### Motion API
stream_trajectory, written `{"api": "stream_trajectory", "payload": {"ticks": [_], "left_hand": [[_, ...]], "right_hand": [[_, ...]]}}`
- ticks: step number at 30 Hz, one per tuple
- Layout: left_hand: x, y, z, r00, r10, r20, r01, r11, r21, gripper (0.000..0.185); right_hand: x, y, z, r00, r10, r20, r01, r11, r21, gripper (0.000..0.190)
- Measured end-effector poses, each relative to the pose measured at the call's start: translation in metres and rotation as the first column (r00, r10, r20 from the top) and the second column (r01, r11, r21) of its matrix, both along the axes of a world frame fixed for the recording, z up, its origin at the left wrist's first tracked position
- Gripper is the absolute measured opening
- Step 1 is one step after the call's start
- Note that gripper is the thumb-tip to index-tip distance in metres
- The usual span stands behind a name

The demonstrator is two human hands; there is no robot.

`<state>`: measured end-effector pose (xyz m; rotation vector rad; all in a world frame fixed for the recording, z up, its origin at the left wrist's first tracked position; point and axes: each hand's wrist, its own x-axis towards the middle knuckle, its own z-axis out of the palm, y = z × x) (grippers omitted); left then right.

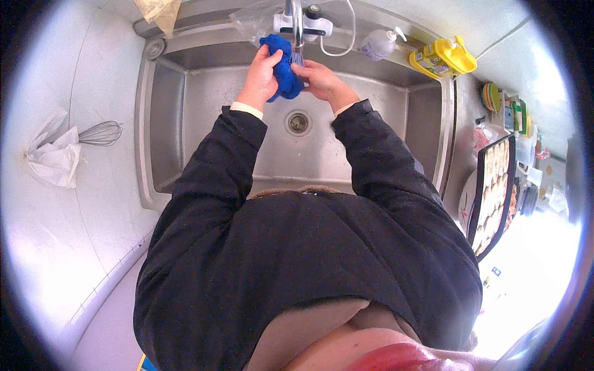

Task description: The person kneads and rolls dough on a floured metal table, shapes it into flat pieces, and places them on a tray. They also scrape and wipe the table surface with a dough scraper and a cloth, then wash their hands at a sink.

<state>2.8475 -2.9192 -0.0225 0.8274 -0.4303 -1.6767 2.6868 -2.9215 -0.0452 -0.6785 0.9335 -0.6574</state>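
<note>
My left hand [262,76] grips a blue cloth [284,74] over the far part of a stainless steel sink [227,134]. Water runs from the chrome faucet [297,23] beside the cloth. On the other side of the stream, my right hand [320,79] has its fingertips at the water and close to the cloth's right edge; whether they pinch the cloth cannot be told. Below both hands, the round drain [298,122] shows in the sink floor.
Behind the faucet sits a white tap unit [283,24] with a hose. A pump bottle [378,45] and a yellow bottle [441,58] stand on the rear right rim. Right of the sink is a dark tray of pale food pieces [493,195]. A whisk [101,133] hangs at left.
</note>
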Motion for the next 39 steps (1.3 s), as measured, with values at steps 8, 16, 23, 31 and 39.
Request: {"api": "stream_trajectory", "payload": {"ticks": [8, 16, 23, 31, 39], "left_hand": [[-0.002, -0.007, -0.073, 1.0, 0.001, -0.027, 0.005, 0.969, 0.245, 0.046], [-0.033, 0.025, -0.051, 0.998, -0.034, 0.045, 0.026, 0.986, 0.163, 0.036], [0.007, 0.011, -0.027, 0.93, -0.361, 0.064, 0.327, 0.897, 0.297, 0.034], [-0.011, 0.002, -0.027, 0.923, -0.131, -0.361, 0.223, 0.948, 0.227, 0.025], [-0.016, 0.018, -0.043, 0.957, -0.115, -0.265, 0.149, 0.983, 0.11, 0.038]], "right_hand": [[0.045, 0.003, -0.002, 0.821, -0.422, -0.385, 0.212, 0.851, -0.481, 0.021], [0.015, -0.024, -0.01, 0.49, -0.475, -0.731, -0.05, 0.822, -0.567, 0.037], [-0.005, -0.041, 0.027, 0.603, -0.351, -0.717, -0.154, 0.83, -0.536, 0.032], [-0.029, -0.075, 0.031, 0.149, -0.842, -0.518, -0.401, 0.428, -0.81, 0.035], [-0.028, -0.084, 0.054, 0.197, -0.404, -0.893, -0.445, 0.775, -0.449, 0.039]]}}
